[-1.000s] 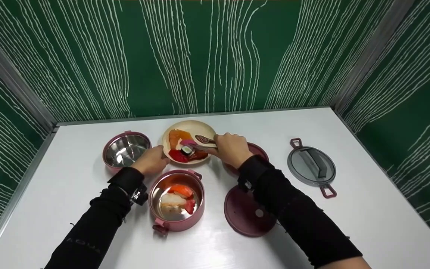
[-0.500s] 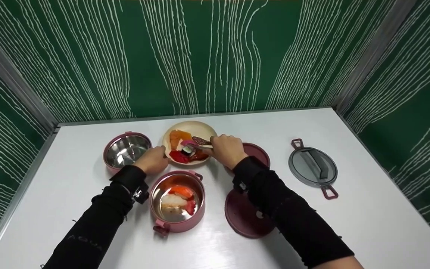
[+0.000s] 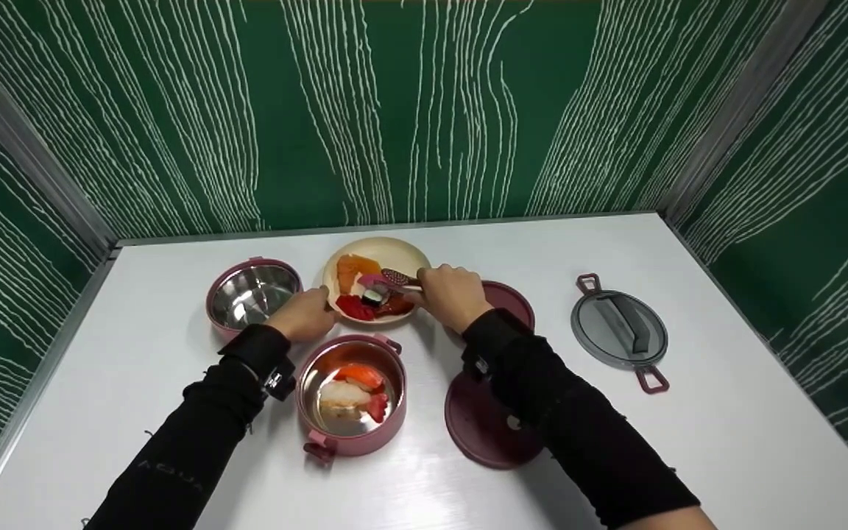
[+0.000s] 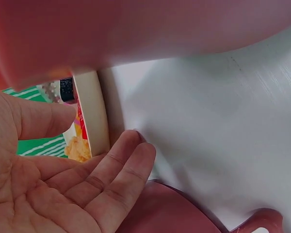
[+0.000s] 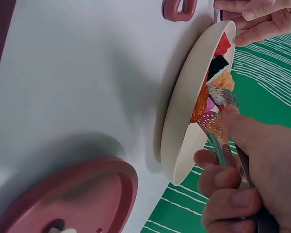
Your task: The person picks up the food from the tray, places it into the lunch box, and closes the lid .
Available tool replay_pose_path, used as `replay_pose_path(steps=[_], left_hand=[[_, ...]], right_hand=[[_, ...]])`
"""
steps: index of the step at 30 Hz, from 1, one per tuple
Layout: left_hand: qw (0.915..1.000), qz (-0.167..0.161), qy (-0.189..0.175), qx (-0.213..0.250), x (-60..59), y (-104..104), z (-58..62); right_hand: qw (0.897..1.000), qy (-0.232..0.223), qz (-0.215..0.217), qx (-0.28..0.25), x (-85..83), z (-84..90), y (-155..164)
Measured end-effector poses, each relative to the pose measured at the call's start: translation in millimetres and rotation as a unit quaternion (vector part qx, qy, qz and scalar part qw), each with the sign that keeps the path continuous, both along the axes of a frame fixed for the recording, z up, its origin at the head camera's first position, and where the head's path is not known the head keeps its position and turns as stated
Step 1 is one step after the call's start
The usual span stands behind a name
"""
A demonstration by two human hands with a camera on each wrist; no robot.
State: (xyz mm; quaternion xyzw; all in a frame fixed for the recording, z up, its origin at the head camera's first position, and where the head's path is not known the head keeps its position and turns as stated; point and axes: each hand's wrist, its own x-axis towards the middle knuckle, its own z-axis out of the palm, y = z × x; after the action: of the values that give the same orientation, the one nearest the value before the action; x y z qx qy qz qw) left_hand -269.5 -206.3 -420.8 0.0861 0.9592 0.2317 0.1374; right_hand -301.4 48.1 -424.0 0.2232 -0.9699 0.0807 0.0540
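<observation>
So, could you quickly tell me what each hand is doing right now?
Left hand: open, fingers relaxed, thumb touching the rim of the cream plate.
Right hand: closed, gripping the tongs over the sushi on the plate.

I see a round cream plate lying flat on the white table, loaded with bright sushi pieces in orange, red, pink and black. Over the plate's right side, a pair of metal tongs with perforated tips points in towards the food, its tips down among the pieces. A steel-lined pink round container just near of the plate holds three more pieces.
</observation>
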Motion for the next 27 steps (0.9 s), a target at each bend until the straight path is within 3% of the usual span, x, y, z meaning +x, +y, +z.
replay_pose_path(steps=[10,17,27], left_hand=[[0.9998,0.004,-0.010,0.018,0.1,-0.2,-0.8],[0.9992,0.011,-0.014,0.035,2.1,-1.5,-0.3],[0.9993,0.008,-0.009,0.035,2.3,-1.5,-0.6]], right_hand=[[1.000,-0.026,-0.012,-0.007,-2.1,2.0,2.9],[1.000,-0.008,-0.017,-0.005,-5.4,0.2,4.5],[0.999,-0.019,-0.039,0.012,-5.5,-2.2,2.0]])
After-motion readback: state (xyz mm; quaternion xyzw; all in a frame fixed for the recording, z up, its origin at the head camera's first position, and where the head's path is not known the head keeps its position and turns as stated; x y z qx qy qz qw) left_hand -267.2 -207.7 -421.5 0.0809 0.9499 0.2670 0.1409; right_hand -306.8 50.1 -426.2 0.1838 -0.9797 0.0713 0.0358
